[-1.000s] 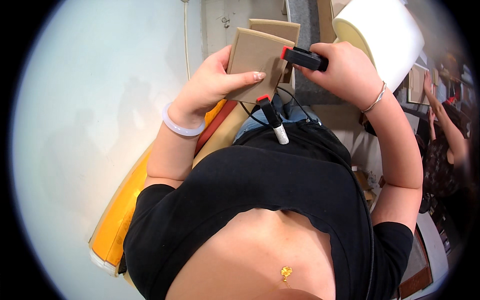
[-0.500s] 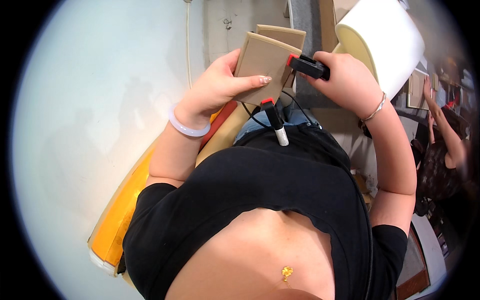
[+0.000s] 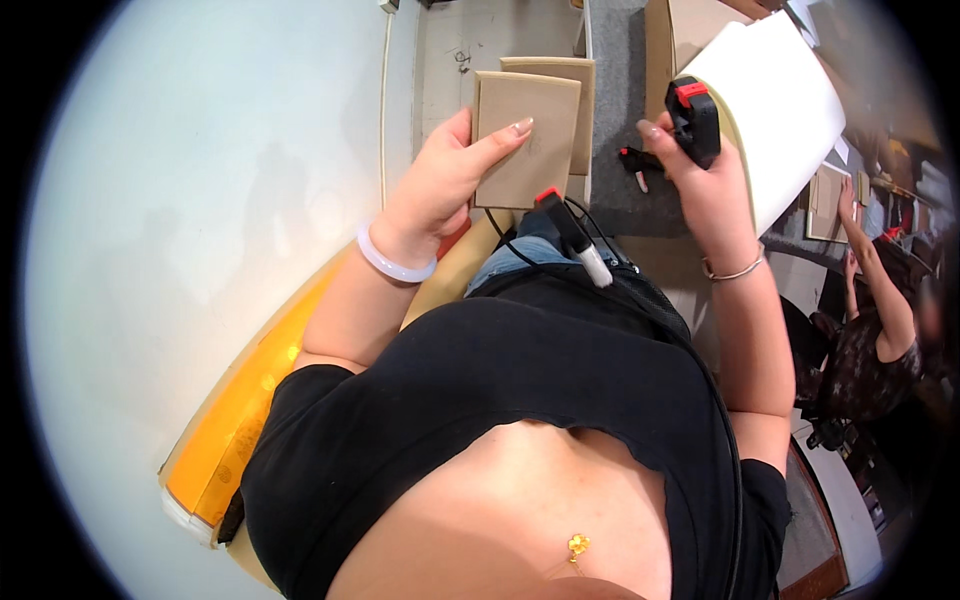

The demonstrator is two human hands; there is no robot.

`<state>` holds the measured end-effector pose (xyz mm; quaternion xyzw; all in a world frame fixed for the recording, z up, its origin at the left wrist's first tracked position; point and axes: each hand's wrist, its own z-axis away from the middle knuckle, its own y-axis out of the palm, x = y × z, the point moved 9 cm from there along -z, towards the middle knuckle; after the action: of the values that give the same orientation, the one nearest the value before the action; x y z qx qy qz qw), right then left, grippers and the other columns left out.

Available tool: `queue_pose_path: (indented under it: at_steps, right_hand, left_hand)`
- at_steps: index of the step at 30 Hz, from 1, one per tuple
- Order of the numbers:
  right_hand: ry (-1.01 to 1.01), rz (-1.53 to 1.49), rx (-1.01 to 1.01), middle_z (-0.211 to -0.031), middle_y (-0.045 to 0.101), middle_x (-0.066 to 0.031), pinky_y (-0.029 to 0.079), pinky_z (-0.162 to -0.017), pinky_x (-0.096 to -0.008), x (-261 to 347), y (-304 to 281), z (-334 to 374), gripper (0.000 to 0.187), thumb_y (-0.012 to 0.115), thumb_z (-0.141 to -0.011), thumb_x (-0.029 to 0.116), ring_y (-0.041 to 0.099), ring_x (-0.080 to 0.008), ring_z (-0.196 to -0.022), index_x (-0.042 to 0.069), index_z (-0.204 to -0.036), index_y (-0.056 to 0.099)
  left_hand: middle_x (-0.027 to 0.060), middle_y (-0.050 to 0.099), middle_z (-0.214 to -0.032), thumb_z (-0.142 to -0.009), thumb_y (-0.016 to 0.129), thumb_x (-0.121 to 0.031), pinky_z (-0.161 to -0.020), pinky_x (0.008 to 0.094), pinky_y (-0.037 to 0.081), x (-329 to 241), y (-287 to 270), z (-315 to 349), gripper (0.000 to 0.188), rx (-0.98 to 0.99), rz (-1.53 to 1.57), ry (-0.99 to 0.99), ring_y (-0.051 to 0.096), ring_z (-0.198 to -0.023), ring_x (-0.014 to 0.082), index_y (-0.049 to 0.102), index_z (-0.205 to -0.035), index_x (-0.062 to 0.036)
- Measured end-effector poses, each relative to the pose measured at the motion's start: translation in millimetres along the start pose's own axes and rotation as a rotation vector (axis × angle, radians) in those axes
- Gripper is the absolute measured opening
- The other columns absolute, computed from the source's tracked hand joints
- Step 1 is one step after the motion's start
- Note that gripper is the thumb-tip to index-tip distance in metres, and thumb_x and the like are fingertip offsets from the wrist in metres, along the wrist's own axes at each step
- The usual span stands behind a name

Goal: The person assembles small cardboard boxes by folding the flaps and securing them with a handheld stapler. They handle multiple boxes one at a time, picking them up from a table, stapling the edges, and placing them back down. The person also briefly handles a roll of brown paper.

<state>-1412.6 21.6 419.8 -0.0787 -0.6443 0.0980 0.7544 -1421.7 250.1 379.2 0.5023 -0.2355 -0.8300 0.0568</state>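
My left hand [image 3: 450, 170] grips a tan hinged box [image 3: 525, 150] by its left side, thumb flat on the front panel. Behind that front panel, a second tan panel [image 3: 550, 68] stands out at the top and right. A black spring clamp [image 3: 575, 238] with a red jaw pad and a whitish handle end sits on the box's lower edge. Off to the right, my right hand [image 3: 715, 190] is closed around another black clamp [image 3: 693, 120] with a red pad, held apart from the box. Its fingers are partly hidden behind the clamp.
A third small black-and-red clamp [image 3: 637, 162] lies on the grey table [image 3: 618, 100]. Beyond my right hand stands a large curled white sheet [image 3: 780, 110] beside a brown carton [image 3: 660, 50]. At far right, another person [image 3: 880, 320] works. A pale wall [image 3: 220, 200] rises at left.
My right hand has moved right, taking its clamp off the box's right edge and turning it upright. The box is now more upright in my left hand. The loose clamp on the table has come into view.
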Motion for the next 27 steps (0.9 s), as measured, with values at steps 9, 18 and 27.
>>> queue_pose_path:
  at_steps: [9, 18, 27]
  right_hand:
    - [-0.038, -0.237, -0.074, -0.095, 0.067, -0.0022, 0.053, -0.076, -0.0236, 24, 27, 21, 0.034, 0.081, -0.087, 0.023, 0.064, -0.0086, -0.087, 0.002, -0.110, 0.066]
    - [0.010, -0.265, -0.085, -0.092, 0.067, -0.0024, 0.054, -0.079, -0.0258, 28, 23, 27, 0.028, 0.080, -0.087, 0.022, 0.065, -0.0101, -0.087, 0.002, -0.102, 0.068]
    - [-0.007, -0.271, -0.125, -0.090, 0.066, -0.0017, 0.053, -0.079, -0.0264, 30, 22, 29, 0.027, 0.079, -0.088, 0.025, 0.063, -0.0103, -0.086, 0.003, -0.100, 0.069]
  left_hand:
    - [0.0099, 0.066, -0.117, -0.099, 0.065, -0.025, -0.092, 0.0291, 0.051, -12, 35, 22, 0.041, -0.046, -0.024, 0.157, 0.062, -0.106, 0.0133, 0.056, -0.127, 0.0049]
    - [0.0104, 0.067, -0.115, -0.099, 0.066, -0.028, -0.090, 0.0279, 0.051, -14, 45, 25, 0.044, -0.048, -0.055, 0.198, 0.062, -0.103, 0.0127, 0.057, -0.125, 0.0061]
    - [0.0099, 0.067, -0.113, -0.099, 0.066, -0.027, -0.088, 0.0279, 0.052, -14, 46, 25, 0.042, -0.060, -0.071, 0.206, 0.063, -0.101, 0.0124, 0.058, -0.123, 0.0061]
